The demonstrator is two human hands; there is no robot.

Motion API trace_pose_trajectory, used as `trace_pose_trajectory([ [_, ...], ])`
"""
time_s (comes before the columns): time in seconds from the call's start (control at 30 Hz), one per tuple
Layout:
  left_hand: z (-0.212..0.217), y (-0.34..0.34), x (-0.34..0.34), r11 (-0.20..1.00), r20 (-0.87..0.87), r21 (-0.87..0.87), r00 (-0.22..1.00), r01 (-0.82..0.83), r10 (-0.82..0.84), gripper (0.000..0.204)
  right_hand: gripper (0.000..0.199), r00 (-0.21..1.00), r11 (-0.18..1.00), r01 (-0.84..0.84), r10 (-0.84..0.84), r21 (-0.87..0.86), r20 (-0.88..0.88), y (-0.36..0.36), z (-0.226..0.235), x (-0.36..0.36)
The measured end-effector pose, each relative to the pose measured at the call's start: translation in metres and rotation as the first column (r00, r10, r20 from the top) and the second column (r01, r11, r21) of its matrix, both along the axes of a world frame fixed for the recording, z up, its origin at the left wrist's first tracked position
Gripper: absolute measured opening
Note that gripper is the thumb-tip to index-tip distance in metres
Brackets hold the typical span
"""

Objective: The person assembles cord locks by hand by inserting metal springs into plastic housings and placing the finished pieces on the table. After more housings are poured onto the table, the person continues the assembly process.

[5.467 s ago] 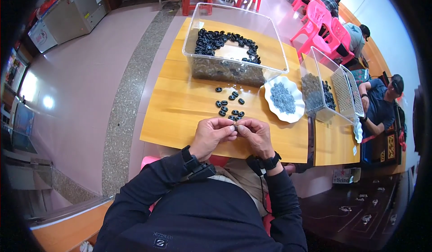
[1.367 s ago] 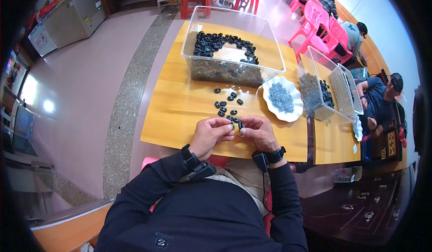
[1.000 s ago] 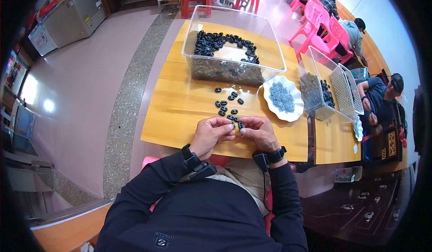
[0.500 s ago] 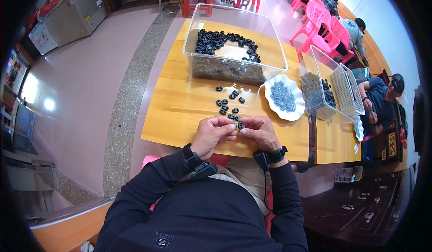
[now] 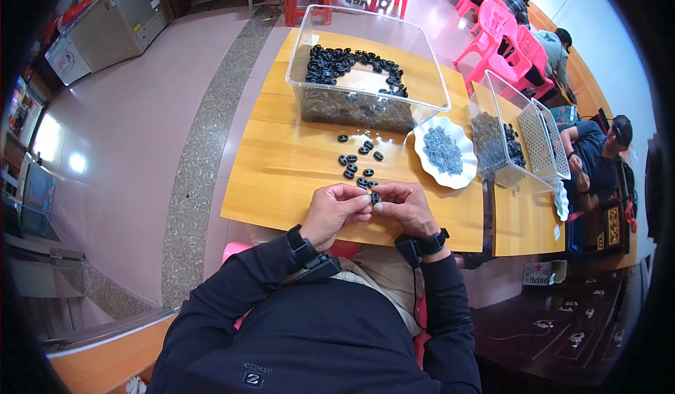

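Observation:
My right hand (image 5: 406,210) pinches a small black oval two-hole piece (image 5: 375,198), like a cord lock, above the table's near edge. Right beside it, my left hand (image 5: 339,211) is closed in a pinch, its fingertips meeting the piece's left side; whatever they hold is too small to make out. Several matching black pieces (image 5: 350,168) lie loose just beyond my fingers. A white scalloped dish (image 5: 461,178) to the right holds a heap of small clear bits (image 5: 443,151).
A clear plastic bin (image 5: 351,106) with many black pieces stands at the far side of the wooden table (image 5: 271,155). Another clear bin (image 5: 485,141) and a white perforated basket (image 5: 540,144) are to the right. A person (image 5: 598,148) sits beyond them, near pink chairs (image 5: 503,42).
The piece in my fingers has turned and shifted slightly. Both hands stay in nearly the same place, fingertips still together. The loose pieces and containers look unmoved.

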State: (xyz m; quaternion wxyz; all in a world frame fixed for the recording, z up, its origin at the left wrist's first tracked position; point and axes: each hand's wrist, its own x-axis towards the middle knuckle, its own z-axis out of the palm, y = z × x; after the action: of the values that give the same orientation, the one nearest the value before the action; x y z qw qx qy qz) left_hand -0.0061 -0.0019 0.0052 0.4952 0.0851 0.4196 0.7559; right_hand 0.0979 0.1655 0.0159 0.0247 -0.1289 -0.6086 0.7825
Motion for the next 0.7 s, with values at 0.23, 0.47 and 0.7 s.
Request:
trace_pose_trajectory([
  [0.23, -0.0011, 0.0001, 0.0003, 1.0, -0.002, 0.0, 1.0, -0.009, 0.009, 0.012, 0.029, 1.0, 1.0, 0.0, 0.0, -0.016, 0.0, 0.0003, -0.0003, -0.001],
  [0.47, -0.001, 0.0005, 0.001, 1.0, -0.002, -0.01, 1.0, -0.009, 0.009, 0.012, 0.029, 1.0, 1.0, 0.008, -0.008, -0.003, 0.001, 0.0007, -0.0011, -0.0004],
  [0.7, -0.0028, 0.001, 0.0024, 1.0, 0.0, 0.001, 1.0, -0.003, 0.003, 0.011, 0.029, 1.0, 1.0, 0.014, -0.014, -0.012, 0.009, -0.0004, 0.0014, 0.0012],
])
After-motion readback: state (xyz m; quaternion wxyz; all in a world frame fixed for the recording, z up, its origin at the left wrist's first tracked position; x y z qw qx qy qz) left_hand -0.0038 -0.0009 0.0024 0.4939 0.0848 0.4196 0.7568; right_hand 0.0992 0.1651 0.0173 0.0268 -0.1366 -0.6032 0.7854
